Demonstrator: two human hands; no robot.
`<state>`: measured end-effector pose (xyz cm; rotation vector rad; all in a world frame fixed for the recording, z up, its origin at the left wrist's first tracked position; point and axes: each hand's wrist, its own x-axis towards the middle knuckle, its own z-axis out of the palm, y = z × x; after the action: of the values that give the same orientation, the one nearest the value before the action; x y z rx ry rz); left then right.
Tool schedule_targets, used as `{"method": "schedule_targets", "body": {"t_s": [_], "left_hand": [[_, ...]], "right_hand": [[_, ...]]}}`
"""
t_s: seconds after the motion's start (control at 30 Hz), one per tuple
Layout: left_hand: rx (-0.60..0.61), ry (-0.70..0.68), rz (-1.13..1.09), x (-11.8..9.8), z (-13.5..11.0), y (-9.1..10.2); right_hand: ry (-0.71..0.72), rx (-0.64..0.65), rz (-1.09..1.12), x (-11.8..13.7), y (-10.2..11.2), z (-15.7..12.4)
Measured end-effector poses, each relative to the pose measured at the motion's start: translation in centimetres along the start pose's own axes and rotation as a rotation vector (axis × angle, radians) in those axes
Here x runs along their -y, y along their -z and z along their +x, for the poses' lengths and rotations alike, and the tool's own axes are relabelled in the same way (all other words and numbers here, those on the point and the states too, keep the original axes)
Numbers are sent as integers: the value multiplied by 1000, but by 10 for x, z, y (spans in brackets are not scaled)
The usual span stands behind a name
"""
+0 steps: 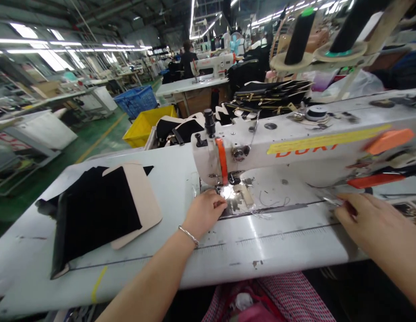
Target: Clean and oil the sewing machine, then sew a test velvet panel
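Note:
My left hand (206,210), a silver bangle on its wrist, is at the needle area of a white sewing machine (261,156). Its fingers are curled and pressed together beside the lit presser foot (228,190); what they pinch, if anything, is too small to make out. Toward the right end of the machine bed, my right hand (368,219) is closed on a thin, pointed metal tool (331,201), whose exact kind is unclear. Left of the machine lies a black fabric piece (97,219) with beige panels (145,205), apart from both hands.
Orange-handled tools (375,180) are at the machine's right. Black thread cones (300,38) stand on a holder above it. Behind are a stack of black zippered pieces (271,96), a yellow crate (147,123) and a blue basket (136,102). A person (187,60) is farther back.

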<state>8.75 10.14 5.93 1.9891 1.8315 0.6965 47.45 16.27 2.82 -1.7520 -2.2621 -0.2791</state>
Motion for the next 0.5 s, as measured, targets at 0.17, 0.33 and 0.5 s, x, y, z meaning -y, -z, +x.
{"method": "schedule_targets", "body": {"t_s": [0.17, 0.33, 0.5], "left_hand": [[-56, 51, -15, 5, -2, -3], [-74, 24, -39, 8, -2, -4], [-87, 3, -42, 9, -3, -3]], "right_hand": [[97, 174, 306, 88, 15, 5], [360, 242, 264, 177, 15, 24], [418, 200, 172, 201, 13, 37]]}}
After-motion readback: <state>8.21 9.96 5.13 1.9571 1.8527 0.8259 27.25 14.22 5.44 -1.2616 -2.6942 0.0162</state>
